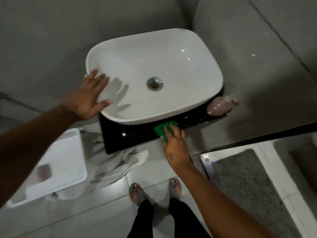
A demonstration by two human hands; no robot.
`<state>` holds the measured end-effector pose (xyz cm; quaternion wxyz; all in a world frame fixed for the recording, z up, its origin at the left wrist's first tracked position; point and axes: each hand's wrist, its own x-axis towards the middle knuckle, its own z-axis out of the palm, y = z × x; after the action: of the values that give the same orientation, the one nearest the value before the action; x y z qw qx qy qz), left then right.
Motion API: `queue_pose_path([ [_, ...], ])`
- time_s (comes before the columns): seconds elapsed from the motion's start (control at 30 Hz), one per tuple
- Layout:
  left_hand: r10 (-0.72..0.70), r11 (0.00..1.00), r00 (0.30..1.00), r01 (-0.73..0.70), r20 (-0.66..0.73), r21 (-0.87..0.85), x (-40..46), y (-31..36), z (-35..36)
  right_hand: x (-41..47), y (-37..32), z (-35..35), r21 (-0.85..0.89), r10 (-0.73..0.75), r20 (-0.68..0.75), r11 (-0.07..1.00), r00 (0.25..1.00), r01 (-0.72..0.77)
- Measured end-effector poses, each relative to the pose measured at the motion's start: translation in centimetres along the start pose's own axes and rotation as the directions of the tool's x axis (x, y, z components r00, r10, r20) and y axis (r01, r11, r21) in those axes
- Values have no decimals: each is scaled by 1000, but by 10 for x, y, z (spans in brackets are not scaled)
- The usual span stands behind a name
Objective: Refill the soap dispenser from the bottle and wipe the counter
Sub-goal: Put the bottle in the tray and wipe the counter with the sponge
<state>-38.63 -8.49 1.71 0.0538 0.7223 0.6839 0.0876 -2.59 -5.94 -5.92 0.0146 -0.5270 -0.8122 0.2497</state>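
A white basin [188, 48] sits on a glossy black counter [130, 136]. My right hand [175, 145] presses a green cloth [163, 130] flat on the counter's front edge, just below the basin. My left hand [89, 97] rests open on the basin's left rim, fingers spread. A pinkish soap dispenser [219, 107] stands on the counter's right end, against the wall; its pump top is blurred. No refill bottle is visible.
A white plastic bin [56, 169] stands on the floor at lower left with pale towels [123, 165] heaped beside it under the counter. A grey mat [248, 186] lies at right behind a black-edged glass partition [257, 136]. My feet [154, 191] stand on pale tiles.
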Motion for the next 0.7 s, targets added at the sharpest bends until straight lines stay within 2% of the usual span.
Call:
queue_pose_path([
  [0.07,-23,999,1000,23,15,-22,-3,11,-6,3,-35,11,-13,-19,29,1000,999,19],
  [0.17,-25,1000,998,25,53,0,-4,14,-14,-9,-90,39,-35,-237,200,968,951,249],
  [0.23,-13,1000,998,14,64,-6,-6,14,-15,-13,-95,46,-43,-328,289,934,899,354],
  [0.27,-7,1000,998,8,61,-12,-7,13,-14,-11,-91,45,-44,-332,288,932,898,359],
  [0.33,-13,1000,998,14,57,-24,-10,13,-12,-7,-88,44,-40,-270,203,958,941,284],
  [0.43,-21,999,999,24,47,-46,-12,12,-9,-6,-119,53,-8,-197,129,980,972,200],
  [0.5,-10,999,999,12,36,-49,-13,10,-8,-6,-146,64,18,-332,182,942,926,335],
  [0.57,4,999,999,-2,38,-52,-13,8,-7,-4,-152,67,-3,-497,274,856,823,517],
  [0.6,8,998,999,-6,37,-55,-13,7,-7,2,-147,64,-5,-534,312,826,786,564],
  [0.63,10,998,999,-8,35,-61,-13,7,-6,8,-139,60,-3,-544,328,817,773,576],
  [0.7,10,997,1000,-8,25,-71,-15,6,-4,14,-124,54,-3,-500,267,855,824,519],
])
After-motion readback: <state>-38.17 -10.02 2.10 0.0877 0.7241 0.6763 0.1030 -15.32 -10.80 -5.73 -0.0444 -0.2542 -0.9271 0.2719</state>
